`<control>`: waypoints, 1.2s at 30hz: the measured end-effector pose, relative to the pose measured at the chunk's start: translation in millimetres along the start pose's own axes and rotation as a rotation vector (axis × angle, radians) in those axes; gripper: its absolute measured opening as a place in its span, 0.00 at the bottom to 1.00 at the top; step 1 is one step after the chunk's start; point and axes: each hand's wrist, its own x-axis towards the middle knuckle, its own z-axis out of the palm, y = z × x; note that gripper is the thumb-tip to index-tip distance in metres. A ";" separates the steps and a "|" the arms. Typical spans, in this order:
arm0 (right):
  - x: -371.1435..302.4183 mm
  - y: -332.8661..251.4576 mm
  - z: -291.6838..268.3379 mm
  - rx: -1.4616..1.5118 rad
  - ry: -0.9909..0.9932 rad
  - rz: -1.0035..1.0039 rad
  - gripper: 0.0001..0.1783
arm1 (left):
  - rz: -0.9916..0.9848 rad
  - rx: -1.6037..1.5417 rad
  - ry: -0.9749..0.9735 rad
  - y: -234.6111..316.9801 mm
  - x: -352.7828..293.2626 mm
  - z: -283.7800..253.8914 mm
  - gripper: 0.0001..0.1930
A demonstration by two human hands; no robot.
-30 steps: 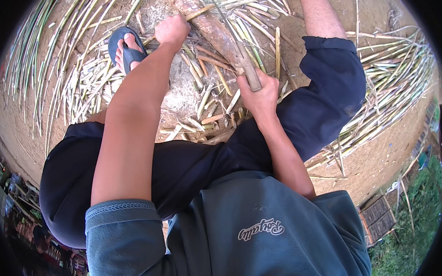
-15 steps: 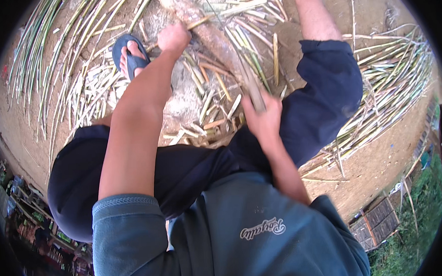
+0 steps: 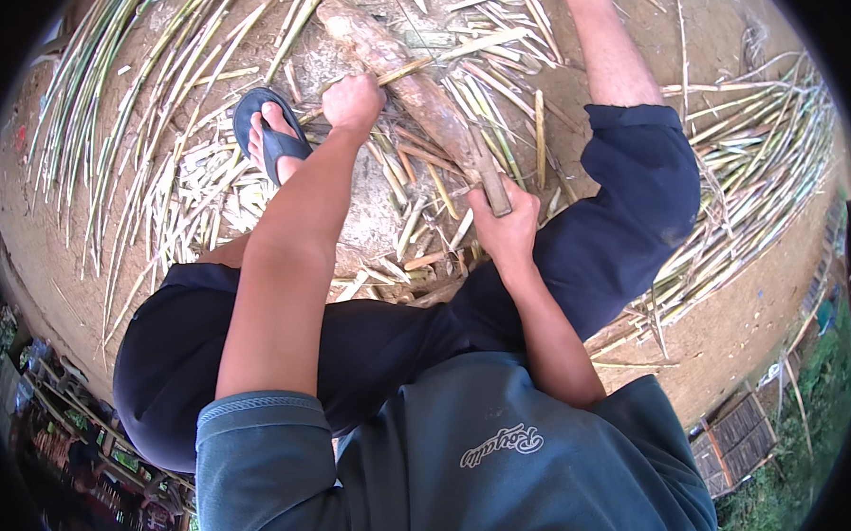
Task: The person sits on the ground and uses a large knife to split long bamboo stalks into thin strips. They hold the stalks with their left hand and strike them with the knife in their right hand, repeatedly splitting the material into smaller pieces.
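Observation:
My left hand [image 3: 354, 102] is closed around a thin yellowish cane stalk [image 3: 404, 71], which lies across a thick, scarred log [image 3: 378, 51] on the ground. Held in my right hand [image 3: 507, 216] is a machete by its wooden handle [image 3: 490, 179], near the log's close end. Its blade shows only as a thin, faint line along the log, so I cannot tell whether it touches the stalk. Short cut pieces of cane [image 3: 411, 226] are scattered on both sides of the log.
My left foot in a dark flip-flop [image 3: 270, 135] stands left of the log. A pile of cut cane [image 3: 195, 204] lies beside it, with long green stalks [image 3: 87, 119] farther left. Another heap of stalks [image 3: 763, 170] is at the right, past my bent knee [image 3: 665, 198].
The whole scene sits slightly lower and to the right in the picture. The machete's blade has turned and looks thinner. Both hands keep their hold.

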 end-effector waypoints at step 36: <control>-1.9 -12.0 -17.9 -0.047 -0.044 0.000 0.11 | -0.048 -0.161 0.068 -1.3 -5.0 -4.1 0.18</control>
